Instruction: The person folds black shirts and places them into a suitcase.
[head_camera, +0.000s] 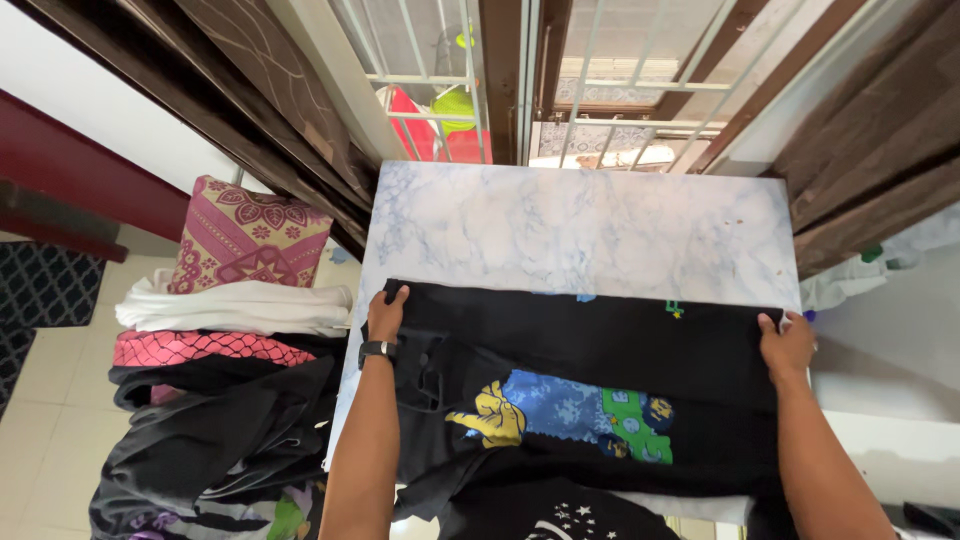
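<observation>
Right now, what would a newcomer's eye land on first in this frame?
First, the black T-shirt with a bright blue, yellow and green print, spread on the marble-patterned table; the left hand and right hand grip its far edge at either end. Next, the heap of clothes at left, with a pink patterned cushion behind it.

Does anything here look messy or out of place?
On the marbled table nothing does: both hands hold the black printed shirt flat at its far edge. Only the clothes pile at left looks untidy, with dark garments slumping off it.
</observation>
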